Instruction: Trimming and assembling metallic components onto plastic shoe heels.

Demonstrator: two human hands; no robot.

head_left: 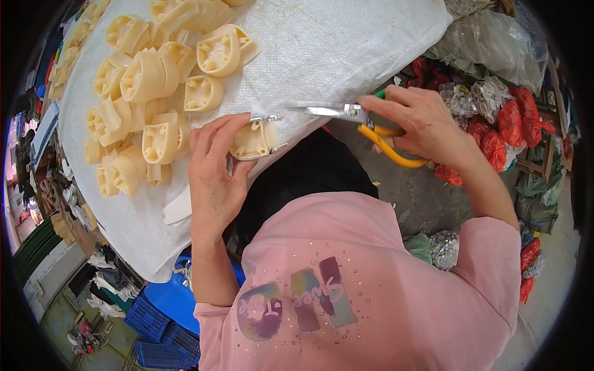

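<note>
Cream plastic piece held in the left hand, at the near edge of the white-sheeted bench. Hollow side facing up, with a shiny silver strip along the edge and bits of that strip sticking out past the right-hand corners. Left-hand fingers grasping the piece from its left side, thumb below and the others above. Right-hand fingers clenched around the handles of the scissors, with an orange loop partly hidden by the right hand and the blades pointing left toward the upper end of the strip. Near it, apparently not touching; cannot tell whether the blades are parted.

Judging by the layout, partway through this one piece: strip already on, ends projecting, no cut visible yet. Farther left and up the bench, many similar cream pieces, some leaning on one another, with no silver strip to be made out on any. Seemingly, then, just one piece being worked and plenty left plain; cannot tell whether waiting their turn. No other piece with a strip in sight. Just left of the left wrist, a flat white scrap on the bench.
</note>
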